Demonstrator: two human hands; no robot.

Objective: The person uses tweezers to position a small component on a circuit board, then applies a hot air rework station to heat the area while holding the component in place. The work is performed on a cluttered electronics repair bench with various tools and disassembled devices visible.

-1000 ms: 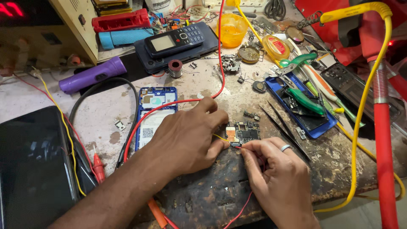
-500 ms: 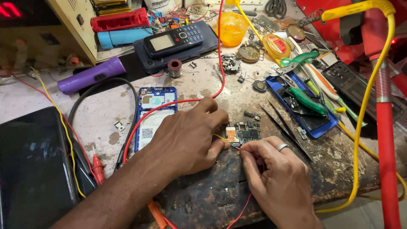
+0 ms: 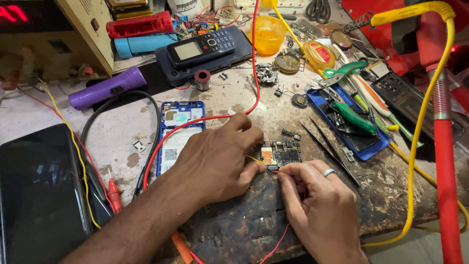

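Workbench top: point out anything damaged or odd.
The grey workbench surface is scorched black and pitted under both hands. The blue smartphone lies open, back cover gone, insides bare. Small loose parts lie scattered.

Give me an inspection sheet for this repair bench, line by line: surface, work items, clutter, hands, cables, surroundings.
Surface: workbench stained, scorched dark near the front edge.
Job's things: small circuit board lying flat; opened blue phone beside it.
Clutter: black tweezers, green-handled pliers on a blue tray, keypad phone, purple flashlight, solder spool.
Grippers: left hand pinches a yellow wire at the board; right hand pinches a red wire there.
Cables: thick yellow cable, black cable.
Surroundings: power supply at rear left.
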